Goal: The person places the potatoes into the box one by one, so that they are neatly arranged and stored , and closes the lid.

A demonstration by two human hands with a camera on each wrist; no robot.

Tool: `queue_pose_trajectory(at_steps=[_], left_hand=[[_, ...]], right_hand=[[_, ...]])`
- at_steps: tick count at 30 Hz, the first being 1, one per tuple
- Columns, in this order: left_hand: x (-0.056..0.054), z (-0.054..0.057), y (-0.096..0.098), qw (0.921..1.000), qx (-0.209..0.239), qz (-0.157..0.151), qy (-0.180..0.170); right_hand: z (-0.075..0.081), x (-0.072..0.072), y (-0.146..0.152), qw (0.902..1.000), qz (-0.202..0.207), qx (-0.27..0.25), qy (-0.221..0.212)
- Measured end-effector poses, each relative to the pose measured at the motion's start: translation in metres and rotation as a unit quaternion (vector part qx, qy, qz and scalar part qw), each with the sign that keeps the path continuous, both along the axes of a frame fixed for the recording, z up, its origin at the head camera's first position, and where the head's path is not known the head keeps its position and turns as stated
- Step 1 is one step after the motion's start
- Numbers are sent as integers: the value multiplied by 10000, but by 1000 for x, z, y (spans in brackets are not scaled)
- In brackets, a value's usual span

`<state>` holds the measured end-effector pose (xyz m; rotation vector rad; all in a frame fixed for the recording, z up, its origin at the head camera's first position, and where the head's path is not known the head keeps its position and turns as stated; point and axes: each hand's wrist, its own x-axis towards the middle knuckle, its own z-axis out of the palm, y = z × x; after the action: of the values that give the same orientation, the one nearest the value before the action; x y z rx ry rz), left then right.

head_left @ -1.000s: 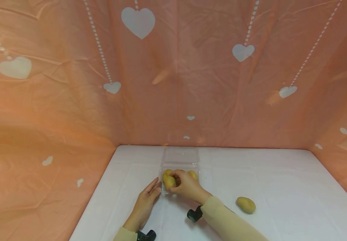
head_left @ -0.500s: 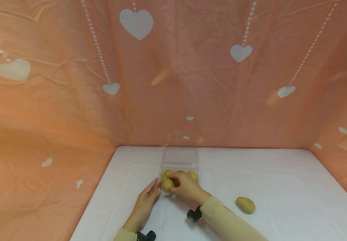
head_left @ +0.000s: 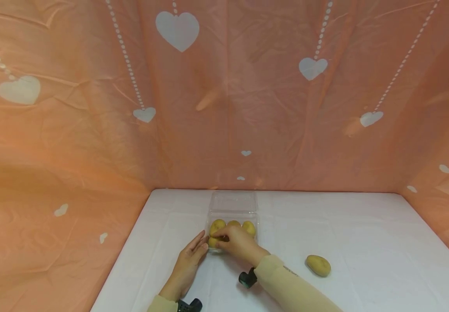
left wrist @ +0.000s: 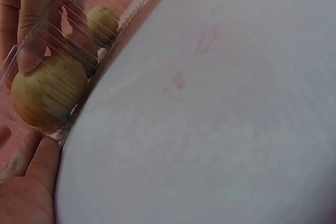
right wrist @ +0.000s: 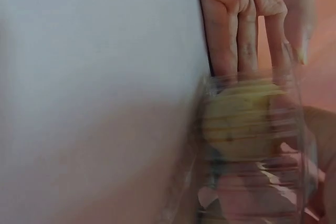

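A clear plastic clamshell box (head_left: 233,202) stands with its ribbed lid folded back. Inside it, at the near left corner, lies a yellow-brown potato (head_left: 213,242) that my right hand (head_left: 241,246) pinches from above. In the left wrist view the thumb presses on this potato (left wrist: 50,90), seen partly through the ribbed wall. Several more potatoes share the box, three of them along its back: left (head_left: 218,225), middle (head_left: 234,223) and right (head_left: 249,227). My left hand (head_left: 188,263) rests with extended fingers against the box's left side. My right hand hides part of the box's front.
One loose potato (head_left: 318,265) lies on the white tabletop (head_left: 365,229), right of my right forearm. An orange curtain with white hearts (head_left: 224,108) rises behind the table and on both sides. Each wrist wears a black camera (head_left: 248,277).
My right hand has lowered the potato and shifted it toward the near left corner of the box, uncovering the back row. The left hand has stayed in place.
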<state>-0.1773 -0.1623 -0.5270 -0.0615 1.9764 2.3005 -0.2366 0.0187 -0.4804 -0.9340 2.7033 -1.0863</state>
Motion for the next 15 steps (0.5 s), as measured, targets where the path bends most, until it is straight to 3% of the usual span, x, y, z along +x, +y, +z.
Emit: queue_pose_trajectory(at_steps=[7,15], left_hand=[[-1,-2,1,10000,74,27,18],[0,-2,1,10000,25,17,35]], right_hand=[[1,0,1,9993,-269,-102,-220],[1,1,0,9999,-89,-80,10]])
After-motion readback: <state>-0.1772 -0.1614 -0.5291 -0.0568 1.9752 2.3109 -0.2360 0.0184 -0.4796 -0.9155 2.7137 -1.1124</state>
